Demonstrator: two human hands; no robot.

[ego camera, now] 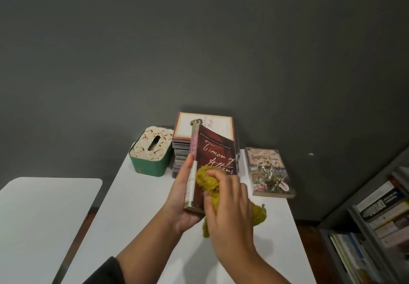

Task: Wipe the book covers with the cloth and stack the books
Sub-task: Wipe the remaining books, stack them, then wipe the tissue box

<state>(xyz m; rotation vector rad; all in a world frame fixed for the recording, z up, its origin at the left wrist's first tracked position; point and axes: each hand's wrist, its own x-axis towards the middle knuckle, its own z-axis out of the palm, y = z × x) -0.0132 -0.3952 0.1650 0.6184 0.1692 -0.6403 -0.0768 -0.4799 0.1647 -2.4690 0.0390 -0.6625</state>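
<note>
Left hand (184,197) fingers curled round red book (213,164); right hand (228,206) fingers squeezing yellow cloth (208,181) on its cover, above white desk (137,213), grey wall (199,40) behind.

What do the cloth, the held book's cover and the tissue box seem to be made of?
Cloth: fuzzy, yarn-like fabric, matte, bunching softly.
Book cover: thin card, probably paper, faint sheen, corner curling.
Tissue box: green sides look like plastic or metal; patterned pale top, material unclear.
</note>
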